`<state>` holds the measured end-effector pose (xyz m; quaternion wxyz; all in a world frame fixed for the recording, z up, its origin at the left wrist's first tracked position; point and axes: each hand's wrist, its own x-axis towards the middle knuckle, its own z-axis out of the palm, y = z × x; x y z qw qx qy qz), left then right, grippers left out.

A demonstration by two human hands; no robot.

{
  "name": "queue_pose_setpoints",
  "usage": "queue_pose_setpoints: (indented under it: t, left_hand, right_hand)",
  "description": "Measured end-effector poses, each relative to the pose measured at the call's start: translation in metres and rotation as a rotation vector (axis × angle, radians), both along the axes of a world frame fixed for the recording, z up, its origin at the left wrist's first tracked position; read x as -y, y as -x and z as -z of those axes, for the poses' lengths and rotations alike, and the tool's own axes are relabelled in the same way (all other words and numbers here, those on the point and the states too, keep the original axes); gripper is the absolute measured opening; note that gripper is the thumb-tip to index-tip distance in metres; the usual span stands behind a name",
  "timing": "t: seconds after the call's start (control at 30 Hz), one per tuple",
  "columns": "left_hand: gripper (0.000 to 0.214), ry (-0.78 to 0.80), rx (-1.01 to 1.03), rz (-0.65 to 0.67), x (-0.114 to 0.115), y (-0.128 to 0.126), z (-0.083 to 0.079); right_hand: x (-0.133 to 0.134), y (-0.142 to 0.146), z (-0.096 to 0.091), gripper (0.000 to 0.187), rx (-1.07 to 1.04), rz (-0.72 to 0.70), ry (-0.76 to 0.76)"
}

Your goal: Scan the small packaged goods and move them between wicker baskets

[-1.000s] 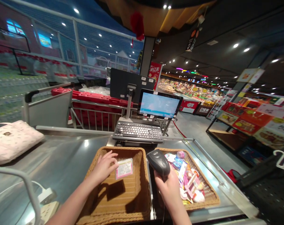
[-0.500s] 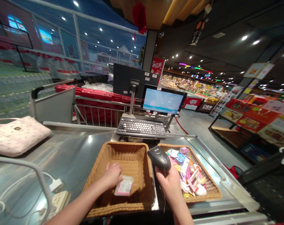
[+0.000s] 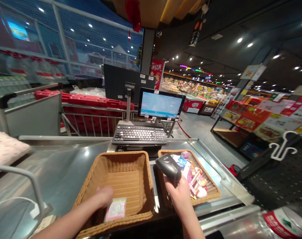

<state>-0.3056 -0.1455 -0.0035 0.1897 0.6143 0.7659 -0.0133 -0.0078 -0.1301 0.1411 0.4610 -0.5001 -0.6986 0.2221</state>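
Note:
My right hand [image 3: 179, 191] is wrapped around a black handheld barcode scanner [image 3: 168, 167], its head pointing up and to the left. A wicker basket [image 3: 151, 189] stands in front of me, and my left hand [image 3: 104, 196] is down inside it. Motion smears the left fingers, so their shape does not show. Beside that hand, near the basket's front wall, lies a small clear flat packet [image 3: 116, 209] with a pink edge. To the right, a second wicker basket [image 3: 213, 196] holds several small colourful items [image 3: 190, 172], partly hidden behind the scanner and right hand.
A keyboard [image 3: 140, 135] and a lit monitor [image 3: 161, 104] stand behind the baskets on the metal counter [image 3: 63, 172]. A pale bag [image 3: 6, 149], a grey curved tube [image 3: 33, 186] and a power strip [image 3: 45, 224] are at left. A bottle [image 3: 285, 220] lies at lower right.
The camera has turned right, shifting the scene leftward. Inside the basket, the packet and my left hand sit closer to the front wall. My right hand still grips the scanner.

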Motion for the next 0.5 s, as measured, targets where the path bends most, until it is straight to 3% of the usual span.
queue_pose_setpoints:
  t: [0.1, 0.2, 0.33, 0.43, 0.5]
  left_hand:
    - [0.015, 0.075, -0.036, 0.056, -0.001, -0.001, 0.002]
    - [0.014, 0.097, -0.061, 0.112, -0.007, -0.010, -0.007]
    - [0.017, 0.007, -0.046, 0.238, -0.022, -0.040, -0.042]
    - [0.022, -0.211, 0.069, 0.303, -0.034, -0.080, -0.075]
    - [0.023, -0.336, 0.163, 0.292, -0.040, -0.114, -0.090]
  right_hand:
    - [0.001, -0.016, -0.004, 0.021, -0.029, 0.082, 0.015]
    - [0.000, -0.040, -0.005, 0.021, -0.058, 0.202, 0.070]
    - [-0.003, -0.079, -0.006, 0.031, -0.123, 0.324, 0.117]
    - [-0.004, -0.098, -0.009, 0.037, -0.171, 0.391, 0.170]
    - [-0.004, -0.105, -0.012, 0.035, -0.202, 0.437, 0.123]
